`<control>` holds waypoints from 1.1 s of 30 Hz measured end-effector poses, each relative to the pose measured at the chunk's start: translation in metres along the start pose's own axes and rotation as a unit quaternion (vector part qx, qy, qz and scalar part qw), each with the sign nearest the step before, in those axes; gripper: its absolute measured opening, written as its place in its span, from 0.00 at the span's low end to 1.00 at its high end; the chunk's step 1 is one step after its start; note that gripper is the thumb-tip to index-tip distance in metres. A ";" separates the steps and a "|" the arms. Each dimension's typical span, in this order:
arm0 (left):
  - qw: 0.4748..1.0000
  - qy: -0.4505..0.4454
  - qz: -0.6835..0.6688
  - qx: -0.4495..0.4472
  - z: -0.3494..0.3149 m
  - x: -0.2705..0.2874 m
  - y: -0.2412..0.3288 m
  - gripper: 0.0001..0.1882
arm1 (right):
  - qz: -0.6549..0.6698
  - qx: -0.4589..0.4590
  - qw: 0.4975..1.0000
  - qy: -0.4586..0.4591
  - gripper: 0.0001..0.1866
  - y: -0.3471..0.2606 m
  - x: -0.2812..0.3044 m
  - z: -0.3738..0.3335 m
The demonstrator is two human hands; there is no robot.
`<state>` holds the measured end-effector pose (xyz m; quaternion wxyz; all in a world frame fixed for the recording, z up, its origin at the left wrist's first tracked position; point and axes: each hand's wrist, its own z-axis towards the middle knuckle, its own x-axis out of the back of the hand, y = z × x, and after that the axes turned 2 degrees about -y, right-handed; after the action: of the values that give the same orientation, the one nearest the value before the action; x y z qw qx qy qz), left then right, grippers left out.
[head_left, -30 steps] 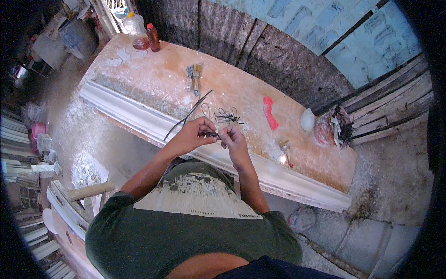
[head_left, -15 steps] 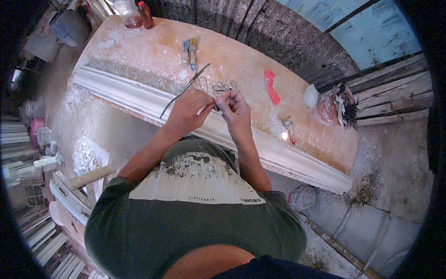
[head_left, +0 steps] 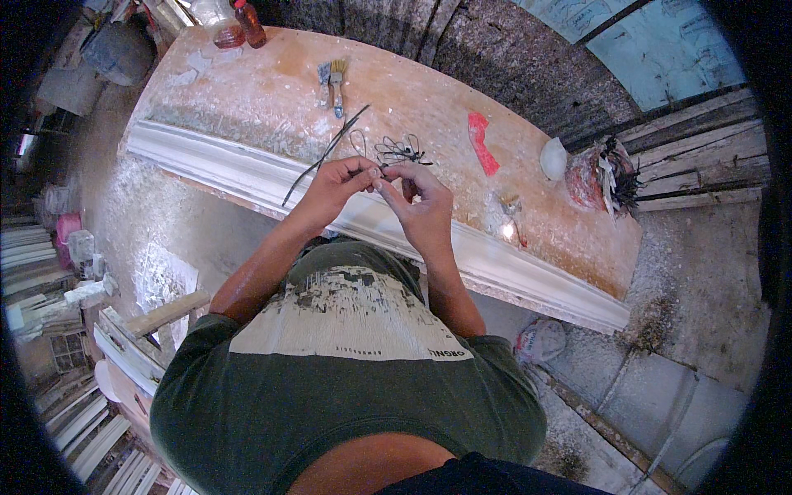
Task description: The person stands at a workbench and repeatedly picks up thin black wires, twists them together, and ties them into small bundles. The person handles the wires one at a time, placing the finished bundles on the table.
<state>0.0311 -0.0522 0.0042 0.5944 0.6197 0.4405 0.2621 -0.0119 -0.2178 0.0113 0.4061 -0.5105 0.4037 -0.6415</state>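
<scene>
My left hand (head_left: 340, 188) and my right hand (head_left: 419, 196) meet fingertip to fingertip above the white moulding (head_left: 487, 254), each closed in a pinch. Between the fingertips is a bit of thin dark wire, mostly hidden by the fingers. Just beyond my right hand, a loose bunch of looped dark wire (head_left: 399, 149) lies on the table. Long straight dark strands (head_left: 327, 154) slant across the moulding beside my left hand, with a thin wire loop (head_left: 357, 142) near their far end.
Two paintbrushes (head_left: 337, 82) lie farther back on the stained table (head_left: 272, 82). A red strip (head_left: 478, 144), a white rounded container (head_left: 553, 158) and a spattered bucket (head_left: 584, 186) are to the right. A red bottle (head_left: 249, 25) stands far left. White moulding lengths (head_left: 87, 437) are stacked lower left.
My hands have turned and drawn together, fingertips now meeting. My left hand no longer covers so much of the straight strands, and more of the looped wire shows.
</scene>
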 end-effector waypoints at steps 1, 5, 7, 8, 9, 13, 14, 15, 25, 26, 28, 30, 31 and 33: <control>1.000 -0.010 0.008 -0.002 0.001 0.002 -0.001 0.11 | 0.014 -0.011 1.000 0.013 0.10 0.004 -0.001 -0.001; 0.998 -0.025 0.051 -0.008 0.003 0.006 -0.003 0.11 | 0.037 -0.025 0.999 0.022 0.10 0.010 -0.004 -0.002; 0.998 -0.022 0.064 -0.018 0.002 0.006 -0.002 0.10 | 0.025 -0.034 0.999 0.015 0.09 0.011 0.000 -0.002; 0.997 -0.022 0.064 -0.027 0.001 0.006 -0.001 0.09 | 0.007 -0.045 0.999 0.023 0.09 0.012 0.001 -0.003; 0.997 -0.021 0.064 -0.036 0.001 0.006 -0.001 0.09 | -0.011 -0.054 0.998 0.031 0.09 0.013 0.002 -0.003; 0.974 0.000 0.211 -0.085 0.001 0.005 -0.005 0.06 | -0.005 -0.074 0.997 0.024 0.08 0.019 0.003 -0.002; 0.974 0.005 0.212 -0.076 0.001 0.004 -0.005 0.05 | 0.046 -0.085 0.995 0.023 0.09 0.023 0.001 -0.002; 0.975 0.010 0.213 -0.068 0.002 0.004 -0.005 0.05 | 0.096 -0.096 0.991 0.022 0.09 0.026 -0.003 -0.003; 0.981 0.086 0.125 -0.123 -0.007 -0.005 0.001 0.08 | 0.184 -0.139 0.973 -0.009 0.07 0.012 0.000 -0.006; 0.983 0.095 0.125 -0.097 -0.009 -0.005 0.004 0.08 | 0.185 -0.131 0.974 -0.010 0.07 0.011 0.000 -0.006; 0.983 0.112 0.125 -0.071 -0.008 -0.001 0.003 0.08 | 0.188 -0.112 0.976 -0.012 0.07 0.007 -0.001 -0.005; 0.982 0.128 0.121 -0.067 -0.002 0.003 -0.002 0.08 | 0.160 -0.103 0.982 -0.002 0.07 0.010 -0.002 -0.005; 0.980 0.131 0.138 -0.060 -0.002 0.002 0.002 0.08 | 0.145 -0.099 0.984 0.002 0.07 0.011 -0.002 -0.005; 0.974 0.138 0.171 -0.045 0.000 0.001 0.013 0.07 | 0.154 -0.118 0.981 -0.003 0.07 0.010 0.000 -0.003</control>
<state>0.0344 -0.0503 0.0165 0.5015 0.6161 0.3934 0.4629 -0.0133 -0.2213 0.0017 0.4383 -0.4887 0.5489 -0.5174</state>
